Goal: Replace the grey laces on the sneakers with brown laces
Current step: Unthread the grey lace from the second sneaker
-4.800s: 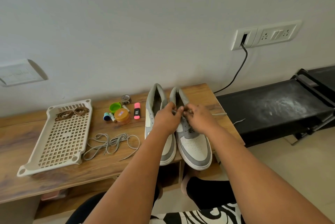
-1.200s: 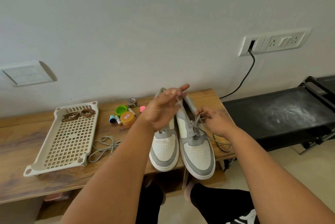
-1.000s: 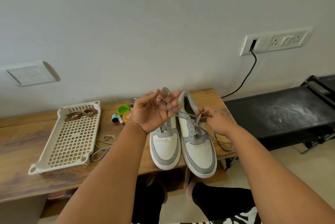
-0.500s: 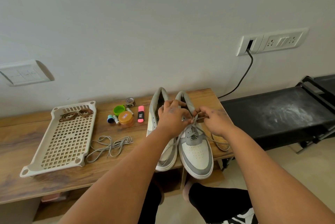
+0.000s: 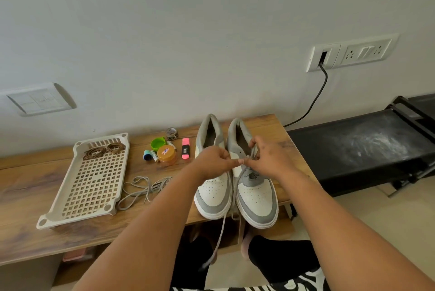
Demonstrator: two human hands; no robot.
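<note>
Two white and grey sneakers stand side by side on the wooden table, toes toward me: the left sneaker (image 5: 213, 193) and the right sneaker (image 5: 256, 199). My left hand (image 5: 213, 161) and my right hand (image 5: 268, 161) meet over the right sneaker's eyelets, each pinching its grey lace (image 5: 220, 234). One loose end of that lace hangs down past the table's front edge. A removed grey lace (image 5: 143, 188) lies in a loose heap left of the shoes. Brown laces (image 5: 102, 150) lie coiled at the far end of the cream tray (image 5: 90, 184).
Small items sit behind the heap: a green cap (image 5: 157, 143), an orange jar (image 5: 166, 154), a pink highlighter (image 5: 185, 151), a small tin (image 5: 171, 133). A black treadmill (image 5: 357, 147) stands right of the table. A cable (image 5: 313, 100) runs from the wall socket.
My left hand came down from a raised position and joined my right hand at the right sneaker's eyelets. A freed length of grey lace now hangs over the table's front edge.
</note>
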